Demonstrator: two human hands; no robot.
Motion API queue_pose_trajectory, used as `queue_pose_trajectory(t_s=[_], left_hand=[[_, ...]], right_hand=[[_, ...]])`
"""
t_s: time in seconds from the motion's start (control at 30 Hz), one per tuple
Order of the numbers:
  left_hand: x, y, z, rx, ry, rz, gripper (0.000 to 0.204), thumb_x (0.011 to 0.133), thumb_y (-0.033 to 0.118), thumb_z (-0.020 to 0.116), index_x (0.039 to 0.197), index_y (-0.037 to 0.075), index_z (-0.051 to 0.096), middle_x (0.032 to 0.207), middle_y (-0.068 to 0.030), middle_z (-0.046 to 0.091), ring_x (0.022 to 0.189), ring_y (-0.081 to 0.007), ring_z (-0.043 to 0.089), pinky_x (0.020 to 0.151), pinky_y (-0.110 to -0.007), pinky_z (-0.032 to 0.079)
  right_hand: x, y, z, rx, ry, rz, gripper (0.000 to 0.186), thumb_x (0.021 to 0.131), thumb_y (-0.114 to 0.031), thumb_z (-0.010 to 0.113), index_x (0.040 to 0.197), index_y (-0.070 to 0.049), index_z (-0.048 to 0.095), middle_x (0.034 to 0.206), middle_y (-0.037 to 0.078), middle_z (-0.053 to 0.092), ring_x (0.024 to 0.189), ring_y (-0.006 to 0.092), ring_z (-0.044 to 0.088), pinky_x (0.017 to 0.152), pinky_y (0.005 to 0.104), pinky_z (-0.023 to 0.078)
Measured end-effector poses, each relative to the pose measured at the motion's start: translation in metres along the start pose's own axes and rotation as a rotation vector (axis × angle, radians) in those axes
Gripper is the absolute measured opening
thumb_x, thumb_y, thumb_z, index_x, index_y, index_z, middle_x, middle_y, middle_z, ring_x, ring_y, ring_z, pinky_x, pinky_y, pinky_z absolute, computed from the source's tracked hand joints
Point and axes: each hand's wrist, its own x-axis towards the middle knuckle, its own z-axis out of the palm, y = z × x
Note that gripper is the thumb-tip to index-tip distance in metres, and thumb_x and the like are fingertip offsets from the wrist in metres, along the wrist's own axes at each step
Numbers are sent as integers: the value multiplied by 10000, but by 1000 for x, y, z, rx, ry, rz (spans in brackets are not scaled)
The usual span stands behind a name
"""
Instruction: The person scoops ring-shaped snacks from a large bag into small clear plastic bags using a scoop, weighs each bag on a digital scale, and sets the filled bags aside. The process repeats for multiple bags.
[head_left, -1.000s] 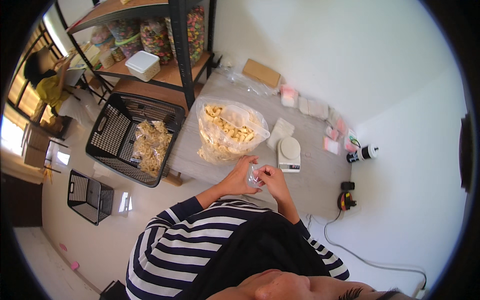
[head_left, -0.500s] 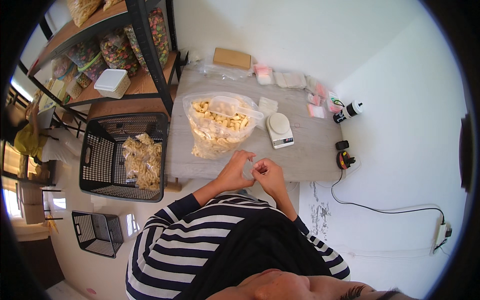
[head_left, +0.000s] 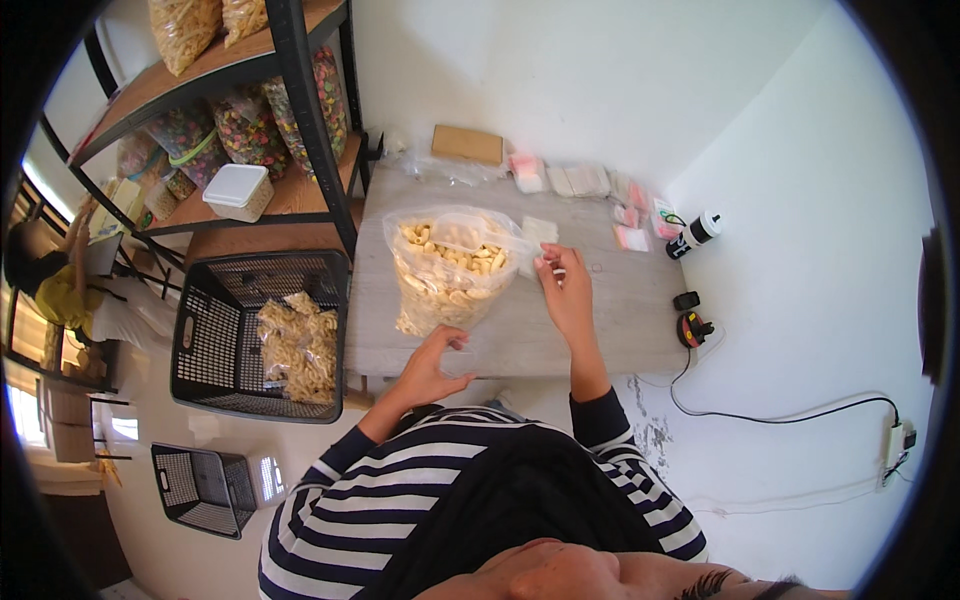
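Note:
A large clear bag point(head_left: 440, 300) of pale, curved snack pieces stands open on the table. A translucent plastic scoop point(head_left: 470, 233) rests in its mouth, its handle pointing right. My right hand point(head_left: 568, 290) is at the handle's end, with thumb and fingers closed on it. Below the big bag, at the table's near edge, my left hand point(head_left: 425, 372) is curved, thumb and fingers around what looks like a small clear plastic bag point(head_left: 456, 360), only faintly visible. The white kitchen scale cannot be made out now, with my right hand over its place.
A black crate point(head_left: 215, 340) with filled snack bags stands left of the table point(head_left: 640, 310), under a shelf rack point(head_left: 290, 100). Small packets point(head_left: 580, 181), a brown box point(head_left: 467, 144) and a tumbler point(head_left: 693, 236) line the back. Another person point(head_left: 70, 280) is far left.
My hands have parted from their pinch together over the table edge. The right went up and right to the scoop handle; the left moved slightly left and down. The view has shifted a little.

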Motion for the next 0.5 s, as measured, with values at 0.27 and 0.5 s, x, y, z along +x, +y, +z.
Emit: queue_pose_trajectory(t_s=[0.27,0.5], left_hand=[[19,53,-68,401,238,188,629,667,113,818,1225,39,536,1502,-184,394,1333,-406,457,1048,-447,444],[49,49,-74,389,32,129,614,681,163,802,1226,50,542,1430,-190,459,1302,-391,476,1057,-441,422]], right_hand=[[28,-5,17,-65,-145,10,262,849,-108,746,1076,11,688,957,109,625,772,210,618,720,324,505],[34,-38,6,-141,-103,-316,192,825,-33,719,1014,-4,694,930,112,640,886,252,615,777,356,489]])
